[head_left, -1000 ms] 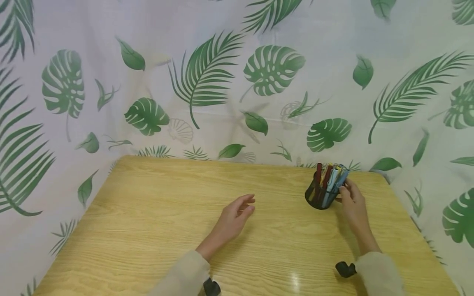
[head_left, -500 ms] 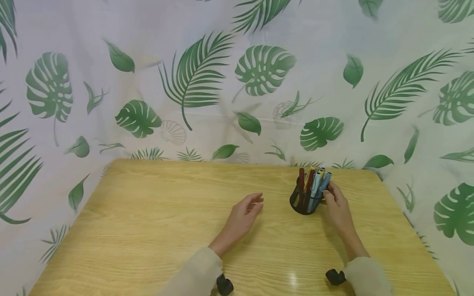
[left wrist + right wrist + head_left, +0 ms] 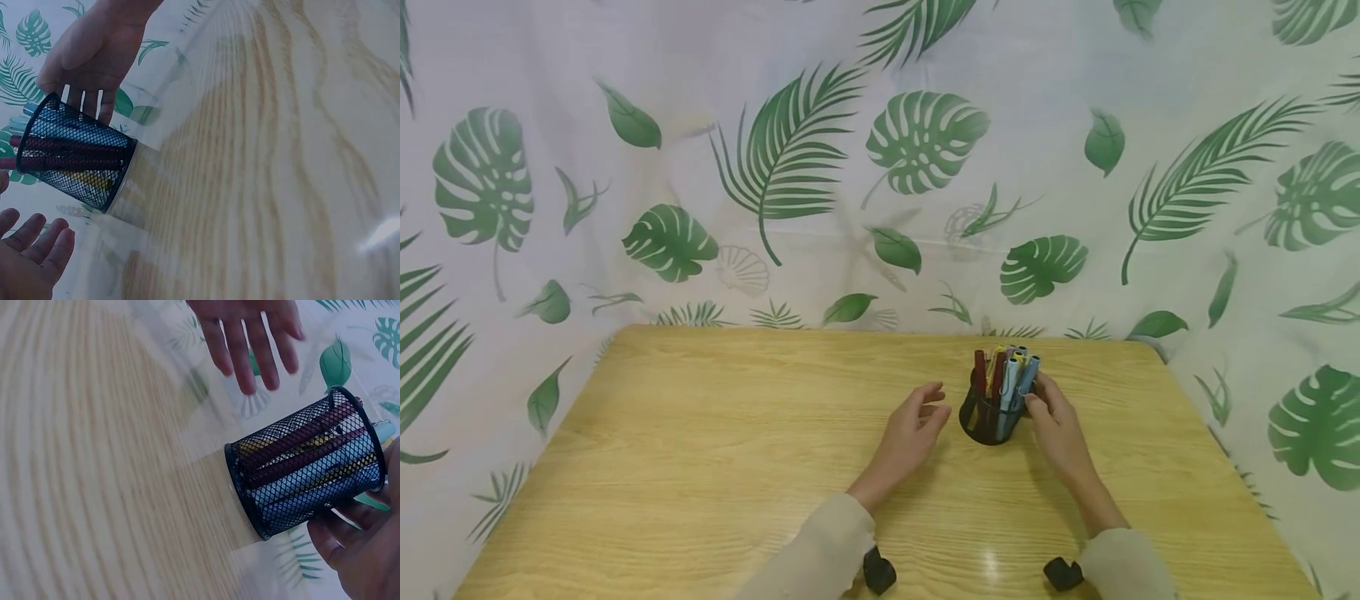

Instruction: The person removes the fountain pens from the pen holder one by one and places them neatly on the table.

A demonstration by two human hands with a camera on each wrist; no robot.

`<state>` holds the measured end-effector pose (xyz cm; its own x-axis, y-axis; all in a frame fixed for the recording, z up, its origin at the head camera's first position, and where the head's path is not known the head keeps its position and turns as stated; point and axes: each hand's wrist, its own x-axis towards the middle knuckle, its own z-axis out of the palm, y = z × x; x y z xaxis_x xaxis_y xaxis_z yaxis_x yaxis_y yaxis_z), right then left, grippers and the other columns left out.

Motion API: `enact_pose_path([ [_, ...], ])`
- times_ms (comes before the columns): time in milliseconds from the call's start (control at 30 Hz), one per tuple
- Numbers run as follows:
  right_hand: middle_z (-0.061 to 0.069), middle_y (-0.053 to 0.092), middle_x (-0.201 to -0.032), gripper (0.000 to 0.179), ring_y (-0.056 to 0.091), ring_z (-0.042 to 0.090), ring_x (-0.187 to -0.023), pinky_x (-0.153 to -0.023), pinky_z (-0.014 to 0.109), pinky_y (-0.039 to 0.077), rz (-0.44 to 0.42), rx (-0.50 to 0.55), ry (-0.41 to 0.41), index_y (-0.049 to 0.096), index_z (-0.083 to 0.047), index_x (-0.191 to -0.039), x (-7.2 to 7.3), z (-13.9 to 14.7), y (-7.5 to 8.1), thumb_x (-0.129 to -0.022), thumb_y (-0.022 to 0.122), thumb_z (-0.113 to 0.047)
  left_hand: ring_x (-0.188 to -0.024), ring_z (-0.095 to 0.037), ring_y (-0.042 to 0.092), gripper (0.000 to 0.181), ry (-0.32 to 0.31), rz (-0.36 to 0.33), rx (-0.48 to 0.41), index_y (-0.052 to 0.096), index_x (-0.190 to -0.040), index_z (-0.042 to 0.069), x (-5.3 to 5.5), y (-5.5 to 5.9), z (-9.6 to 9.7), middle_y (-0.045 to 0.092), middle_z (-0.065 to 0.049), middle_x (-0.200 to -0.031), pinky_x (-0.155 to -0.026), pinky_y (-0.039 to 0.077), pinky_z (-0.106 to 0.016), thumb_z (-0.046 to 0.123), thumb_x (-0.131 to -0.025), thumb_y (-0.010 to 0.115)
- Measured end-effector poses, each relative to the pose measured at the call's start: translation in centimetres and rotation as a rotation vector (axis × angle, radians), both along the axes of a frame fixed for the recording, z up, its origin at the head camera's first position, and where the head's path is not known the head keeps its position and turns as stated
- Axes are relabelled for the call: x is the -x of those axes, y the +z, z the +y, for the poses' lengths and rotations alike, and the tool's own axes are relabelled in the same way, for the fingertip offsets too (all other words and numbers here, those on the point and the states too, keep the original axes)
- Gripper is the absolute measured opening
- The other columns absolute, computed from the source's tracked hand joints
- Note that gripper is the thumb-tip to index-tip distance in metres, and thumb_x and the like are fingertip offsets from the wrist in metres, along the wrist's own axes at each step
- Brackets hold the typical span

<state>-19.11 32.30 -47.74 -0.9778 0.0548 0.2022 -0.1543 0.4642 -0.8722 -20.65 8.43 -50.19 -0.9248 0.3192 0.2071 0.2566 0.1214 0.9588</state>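
At the far side of the tabletop, right of middle, stands the mesh holder. My right hand grips its right side, this seems done; my left hand, fingers spread, does not touch it yet. Visible pens stand inside.

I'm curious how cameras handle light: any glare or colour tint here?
Head: small glare spot on the yellow wood-grain tabletop; left wrist: cooler, bright streak at right; right wrist: cooler too, no strong glare on the mesh pen holder.

Leaf-print backdrop, wood-grain table (small glare up front).
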Motion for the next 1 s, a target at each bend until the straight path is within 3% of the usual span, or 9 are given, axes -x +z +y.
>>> enact_pose_path([
  [133, 0.029, 0.053, -0.145, 0.049, 0.057, 0.027, -0.123, -0.094, 0.025, 0.055, 0.009, 0.002, 0.032, 0.034, 0.004, -0.158, -0.3, -0.8, -0.1, -0.111, 0.037, -0.011, -0.127, -0.033, 0.059, 0.048, 0.015, -0.014, -0.024, 0.046, -0.15, -0.004, 0.0, 0.1, 0.4, 0.056, -0.023, -0.144, -0.106, 0.051, -0.043, 0.02, -0.109, 0.053],
  [300, 0.03, 0.051, -0.147, 0.05, 0.053, 0.038, -0.13, -0.093, 0.014, 0.048, 0.004, 0.008, 0.06, 0.033, 0.005, -0.158, -0.6, -1.8, 0.1, -0.111, 0.038, -0.011, -0.135, -0.038, 0.053, 0.051, 0.01, -0.027, -0.05, 0.045, -0.151, -0.004, 0.1, 0.0, 0.9, 0.052, -0.023, -0.148, -0.108, 0.048, -0.049, 0.024, -0.11, 0.052],
  [533, 0.03, 0.05, -0.147, 0.049, 0.053, 0.037, -0.132, -0.102, 0.041, 0.052, 0.007, 0.024, 0.081, 0.032, 0.005, -0.158, -1.0, -3.0, 0.0, -0.112, 0.038, -0.011, -0.134, -0.033, 0.055, 0.049, 0.027, -0.018, -0.033, 0.047, -0.151, -0.001, -0.1, 0.4, 1.1, 0.055, -0.017, -0.148, -0.108, 0.048, -0.046, 0.027, -0.111, 0.049],
  [833, 0.026, 0.053, -0.146, 0.051, 0.053, 0.037, -0.132, -0.105, 0.051, 0.046, 0.01, -0.007, 0.057, 0.036, 0.003, -0.157, -1.5, -4.6, -0.3, -0.112, 0.044, -0.019, -0.131, -0.03, 0.058, 0.047, 0.008, -0.014, -0.058, 0.051, -0.149, 0.001, 0.0, 0.3, 0.0, 0.058, -0.016, -0.145, -0.105, 0.052, -0.041, 0.028, -0.11, 0.051],
  [1000, 0.024, 0.057, -0.142, 0.05, 0.055, 0.033, -0.128, -0.098, 0.033, 0.051, 0.028, 0.033, 0.068, 0.039, 0.001, -0.156, -1.7, -5.5, -0.6, -0.112, 0.048, -0.021, -0.133, -0.03, 0.056, 0.049, -0.02, -0.024, -0.076, 0.049, -0.151, 0.003, 0.4, 0.2, -0.9, 0.058, -0.017, -0.145, -0.109, 0.048, -0.043, 0.028, -0.11, 0.052],
])
